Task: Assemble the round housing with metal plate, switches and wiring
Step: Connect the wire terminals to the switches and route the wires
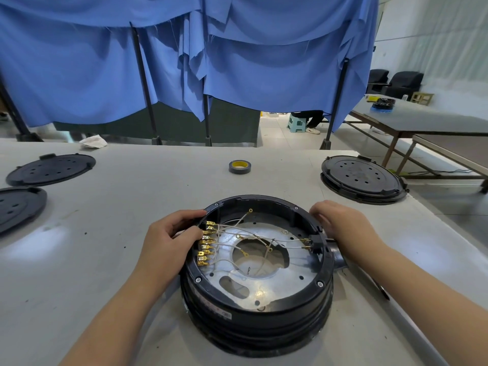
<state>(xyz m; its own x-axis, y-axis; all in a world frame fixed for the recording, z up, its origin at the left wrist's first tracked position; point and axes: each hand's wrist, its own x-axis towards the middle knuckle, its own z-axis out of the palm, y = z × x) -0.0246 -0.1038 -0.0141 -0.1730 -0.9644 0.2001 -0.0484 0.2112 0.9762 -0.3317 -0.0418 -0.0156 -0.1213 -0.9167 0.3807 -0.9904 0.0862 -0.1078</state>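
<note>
Round housing [258, 320] | metal plate [298, 270] seated, wires [253, 235] loose | left hand [169, 236], right hand [340, 223] grip rim | next, likely: fasten ring terminals [246, 253]

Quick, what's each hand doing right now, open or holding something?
Left hand: grips the round housing at its left rim, by the gold terminals.
Right hand: fingers curled over the housing's right rim, holding it.

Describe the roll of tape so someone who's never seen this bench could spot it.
On the grey table, look past the round black housing toward the far edge. The tape roll lies flat alone: a small dark ring with a yellow core, unlike the wide black perforated lids at either side.
</note>
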